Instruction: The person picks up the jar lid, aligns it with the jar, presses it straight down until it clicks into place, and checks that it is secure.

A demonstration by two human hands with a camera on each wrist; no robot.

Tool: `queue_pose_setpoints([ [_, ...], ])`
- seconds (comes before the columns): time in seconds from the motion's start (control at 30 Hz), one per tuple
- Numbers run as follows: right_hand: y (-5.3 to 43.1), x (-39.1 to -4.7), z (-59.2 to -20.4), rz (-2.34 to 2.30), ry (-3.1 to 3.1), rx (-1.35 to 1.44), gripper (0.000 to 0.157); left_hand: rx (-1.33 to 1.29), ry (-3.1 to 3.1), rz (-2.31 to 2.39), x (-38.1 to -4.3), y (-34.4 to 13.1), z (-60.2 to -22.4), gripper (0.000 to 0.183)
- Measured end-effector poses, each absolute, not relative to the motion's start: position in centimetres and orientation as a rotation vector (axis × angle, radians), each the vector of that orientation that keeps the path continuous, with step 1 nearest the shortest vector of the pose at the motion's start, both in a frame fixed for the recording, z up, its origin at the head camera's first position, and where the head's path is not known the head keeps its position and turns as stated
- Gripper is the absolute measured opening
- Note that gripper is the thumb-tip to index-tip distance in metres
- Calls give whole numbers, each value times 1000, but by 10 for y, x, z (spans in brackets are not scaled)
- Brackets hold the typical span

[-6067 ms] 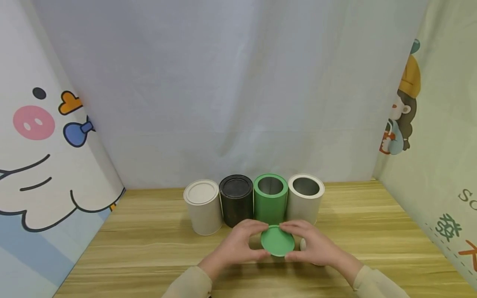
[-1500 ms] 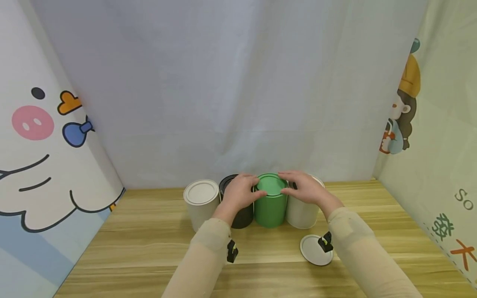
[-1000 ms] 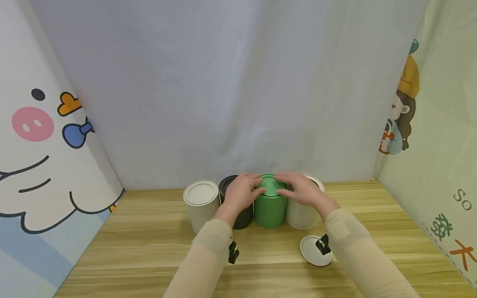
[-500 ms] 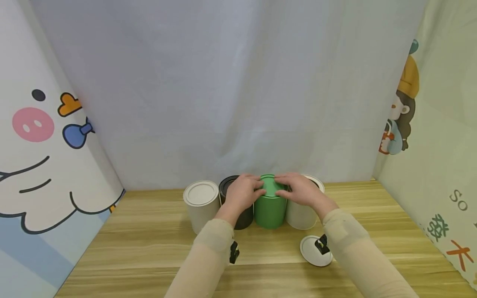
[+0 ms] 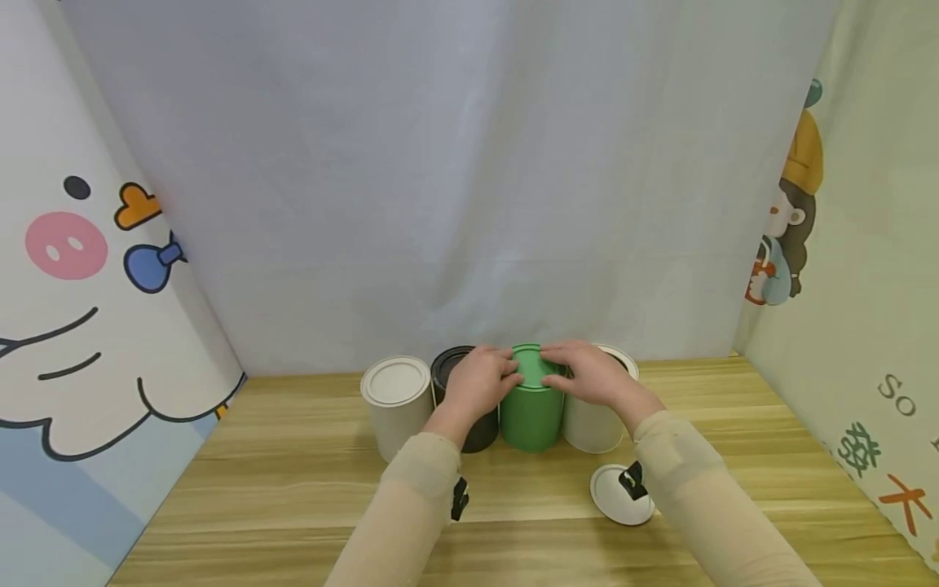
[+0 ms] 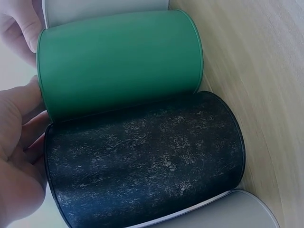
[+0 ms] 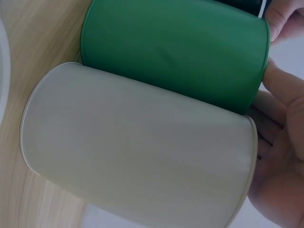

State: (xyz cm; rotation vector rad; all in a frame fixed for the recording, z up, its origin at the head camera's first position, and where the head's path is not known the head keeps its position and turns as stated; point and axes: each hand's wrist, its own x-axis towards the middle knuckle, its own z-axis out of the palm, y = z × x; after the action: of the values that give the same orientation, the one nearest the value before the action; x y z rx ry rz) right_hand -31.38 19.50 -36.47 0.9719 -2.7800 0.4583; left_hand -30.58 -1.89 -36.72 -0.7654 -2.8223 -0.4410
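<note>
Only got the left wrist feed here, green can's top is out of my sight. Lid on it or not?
Observer: Yes. Head view shows a green lid on top of the green can. How firmly it's seated, I can't tell.

Operator: Any loose lid around?

Observer: One: a white lid lying on the table, in front of the white can at the right end of the row.

Operator: Is that can open?

Observer: Looks open. Its inside shows dark past the right hand, which hides most of the top.
</note>
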Motion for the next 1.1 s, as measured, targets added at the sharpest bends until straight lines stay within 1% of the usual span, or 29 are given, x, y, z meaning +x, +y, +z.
queue_pose_setpoints([
  [0.37,193,-310,-359,414,-2810,967,45,-811,-2803,-395,-305,-20,-365,30],
  [0.63,192,-312,-355,391,-2833,1000,43,-860,-2780,-384,-305,-22,-359,19],
  [0.77,192,-313,-354,392,-2835,1000,42,-857,-2779,-373,-306,-22,-359,19],
  [0.93,192,-313,-356,396,-2815,1012,42,-828,-2804,-358,-307,-20,-364,26],
  [1.1,193,-311,-359,410,-2811,1000,43,-828,-2788,-325,-308,-20,-366,22],
])
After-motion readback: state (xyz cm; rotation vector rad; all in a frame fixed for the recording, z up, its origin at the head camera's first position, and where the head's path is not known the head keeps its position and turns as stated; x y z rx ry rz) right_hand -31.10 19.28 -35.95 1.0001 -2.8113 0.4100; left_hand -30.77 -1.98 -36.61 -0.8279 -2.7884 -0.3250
